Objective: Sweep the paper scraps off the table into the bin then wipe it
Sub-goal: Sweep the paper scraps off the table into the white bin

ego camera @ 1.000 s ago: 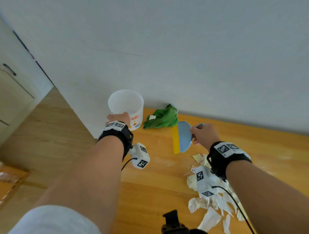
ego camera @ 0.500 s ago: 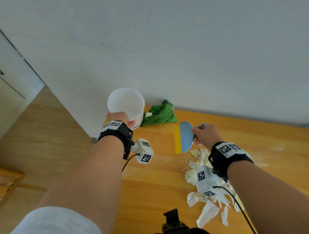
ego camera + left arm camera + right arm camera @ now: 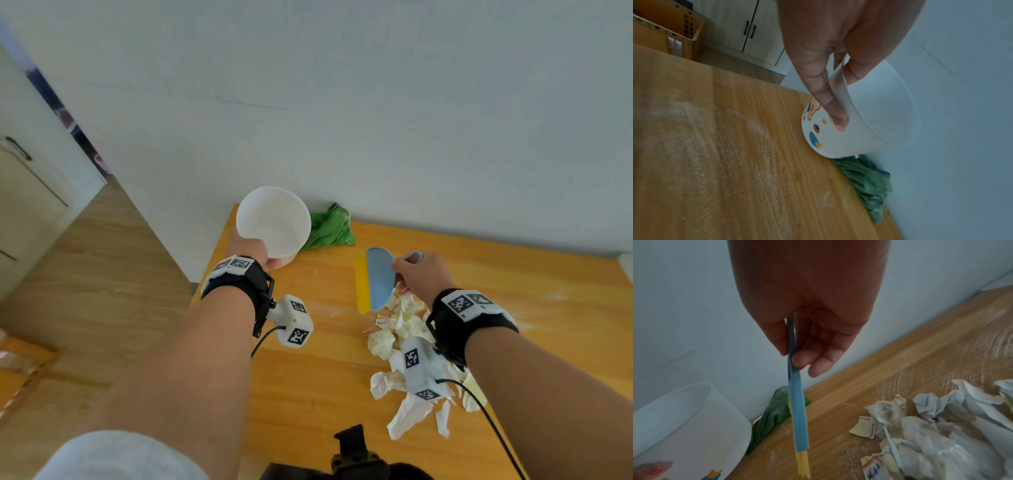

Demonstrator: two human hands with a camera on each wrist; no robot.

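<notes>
Wooden table (image 3: 308, 377), hand-held bin (image 3: 274, 219) empty

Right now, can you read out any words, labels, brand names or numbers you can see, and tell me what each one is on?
No text can be read.
Paper scraps: dark handwritten marks on one slip with a red and blue border, too blurred to read.
White bin: cartoon stickers only, no lettering visible.
Wrist-camera housings: black-and-white square code markers, not words or numbers.
Blue brush and green cloth: no label shows.
</notes>
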